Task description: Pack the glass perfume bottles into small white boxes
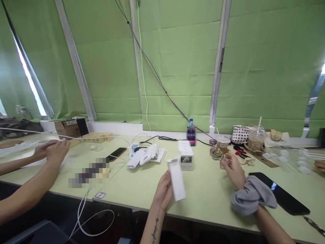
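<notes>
The pale green desk [210,200] runs along a wall of green blinds [182,64]. A black phone [281,193] lies flat near the desk's front edge, just beside the person's right wrist, which wears a grey scrunchie [254,198]. The left hand [162,193] has its grip clasped around a slim white box [176,179], held upright above the desk. The right hand [232,169] pinches something small that cannot be made out. Behind the box sits a small white carton [187,159]; farther back stands a water bottle [191,133]. Another person's hands [52,150] rest at far left.
</notes>
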Action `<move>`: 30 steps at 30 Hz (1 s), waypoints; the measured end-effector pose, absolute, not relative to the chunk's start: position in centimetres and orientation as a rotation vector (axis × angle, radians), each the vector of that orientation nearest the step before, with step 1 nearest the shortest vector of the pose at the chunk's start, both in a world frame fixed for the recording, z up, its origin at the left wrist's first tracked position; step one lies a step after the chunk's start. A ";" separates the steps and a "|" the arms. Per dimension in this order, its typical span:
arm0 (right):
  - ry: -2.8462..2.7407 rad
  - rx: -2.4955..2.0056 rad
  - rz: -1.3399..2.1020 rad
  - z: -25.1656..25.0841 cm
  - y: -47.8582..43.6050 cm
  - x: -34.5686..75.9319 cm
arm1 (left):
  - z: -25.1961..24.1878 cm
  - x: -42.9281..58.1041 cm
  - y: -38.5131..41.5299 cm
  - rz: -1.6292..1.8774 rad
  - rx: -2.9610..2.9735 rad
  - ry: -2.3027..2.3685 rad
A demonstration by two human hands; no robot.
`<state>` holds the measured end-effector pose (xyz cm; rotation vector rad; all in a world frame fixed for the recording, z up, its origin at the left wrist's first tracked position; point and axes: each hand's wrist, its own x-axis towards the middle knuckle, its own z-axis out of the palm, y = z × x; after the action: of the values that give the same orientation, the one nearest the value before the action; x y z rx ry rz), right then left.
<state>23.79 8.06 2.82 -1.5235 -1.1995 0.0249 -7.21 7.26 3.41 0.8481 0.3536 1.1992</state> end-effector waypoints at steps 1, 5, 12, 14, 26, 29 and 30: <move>-1.211 -1.584 0.024 2.8 8.4 24.7 | 3.5 -7.4 7.3 1.170 0.777 0.291; -1.256 -1.745 0.030 2.6 10.1 27.3 | 3.4 -7.7 8.0 1.151 0.667 0.156; -1.373 -1.834 0.107 2.1 12.7 30.0 | 3.0 -7.5 7.8 1.212 0.823 0.256; -1.415 -1.836 0.142 2.2 12.9 30.7 | 3.1 -7.5 7.4 1.259 0.996 0.376; -1.551 -1.758 0.069 2.6 10.3 29.7 | 2.4 -7.2 7.8 1.264 1.476 0.840; -1.582 -1.704 0.063 2.3 8.6 28.0 | 2.1 -7.3 8.2 1.295 1.526 0.885; -1.592 -1.685 0.067 2.1 8.0 27.3 | 2.0 -7.3 8.2 1.302 1.534 0.898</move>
<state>27.33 8.01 2.14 -1.6852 -1.5925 0.0671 -7.31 8.24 2.02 1.5345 0.8979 1.3019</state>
